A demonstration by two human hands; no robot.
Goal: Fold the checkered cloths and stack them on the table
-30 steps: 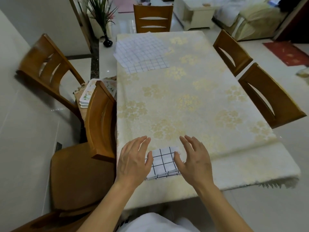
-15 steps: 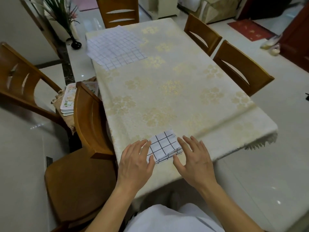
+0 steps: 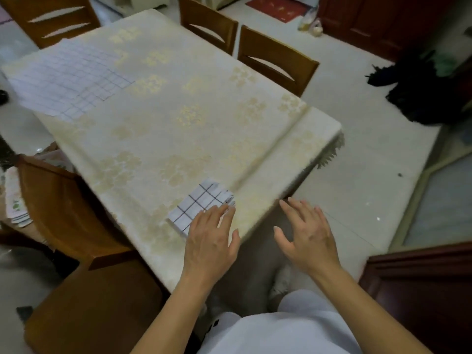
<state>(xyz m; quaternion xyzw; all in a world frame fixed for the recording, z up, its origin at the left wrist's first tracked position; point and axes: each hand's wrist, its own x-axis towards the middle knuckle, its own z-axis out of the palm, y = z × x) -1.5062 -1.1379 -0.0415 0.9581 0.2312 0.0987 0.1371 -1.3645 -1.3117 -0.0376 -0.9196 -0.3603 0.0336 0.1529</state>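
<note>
The right hand [image 3: 307, 235] has drifted off the folded checkered cloth [image 3: 198, 204] past the bench [image 3: 178, 111] edge, fingers spread, holding nothing. The left hand [image 3: 212, 238] lies flat, fingertips on the cloth's near corner beside that edge.

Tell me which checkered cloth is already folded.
The small folded cloth under the left hand's fingertips at the near edge; the far-corner cloth lies spread flat.

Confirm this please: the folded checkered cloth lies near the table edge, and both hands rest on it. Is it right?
Not quite. Only the left hand touches the folded checkered cloth; the head view shows the right hand open beyond the table edge, apart from it.
</note>
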